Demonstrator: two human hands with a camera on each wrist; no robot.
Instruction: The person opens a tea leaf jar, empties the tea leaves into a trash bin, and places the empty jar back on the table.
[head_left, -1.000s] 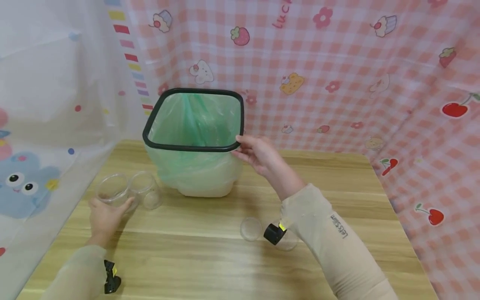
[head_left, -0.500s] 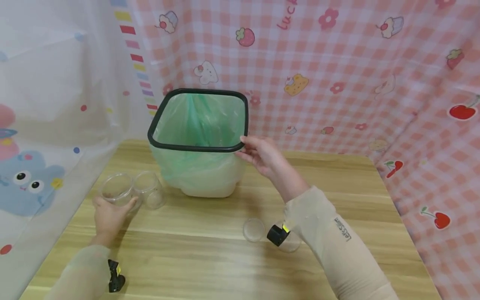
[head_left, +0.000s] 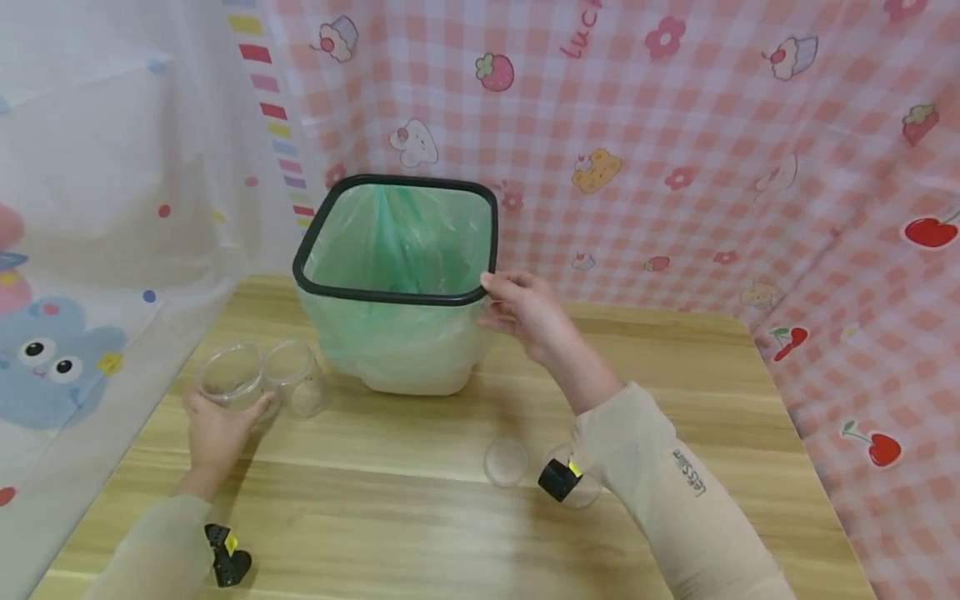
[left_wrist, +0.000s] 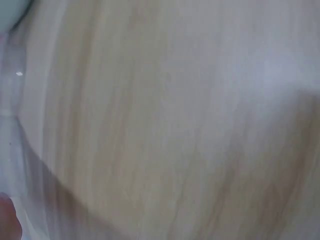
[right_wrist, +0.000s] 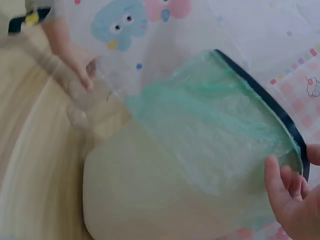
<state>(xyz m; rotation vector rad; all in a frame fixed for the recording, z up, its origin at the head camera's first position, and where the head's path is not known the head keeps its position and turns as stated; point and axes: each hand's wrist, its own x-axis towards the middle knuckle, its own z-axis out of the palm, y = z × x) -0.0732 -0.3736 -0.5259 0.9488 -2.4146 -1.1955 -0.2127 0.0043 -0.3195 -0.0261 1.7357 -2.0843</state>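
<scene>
In the head view my left hand [head_left: 219,429] grips a clear round plastic jar [head_left: 232,368] at the table's left, thumb and fingers around its near side. A narrower clear jar [head_left: 288,363] stands right beside it. A pale trash bin [head_left: 416,379] with a black rim and a green bag liner [head_left: 390,325] stands at the table's back. My right hand [head_left: 528,312] holds the bin's near right rim corner. In the right wrist view the thumb lies on one side of the black rim [right_wrist: 280,112], with bent fingers on the other, near the bag. The left wrist view shows mostly tabletop.
Two clear round lids lie on the wooden table [head_left: 375,517]: one lid [head_left: 506,462] in the open, another lid [head_left: 587,492] partly behind the right wrist's black camera [head_left: 559,480]. A pink checked curtain [head_left: 637,208] and a white printed curtain [head_left: 112,208] hang around the table.
The head view has shifted slightly. The right hand's lower fingers have moved a little off the bag below the rim. The left hand stays on its jar.
</scene>
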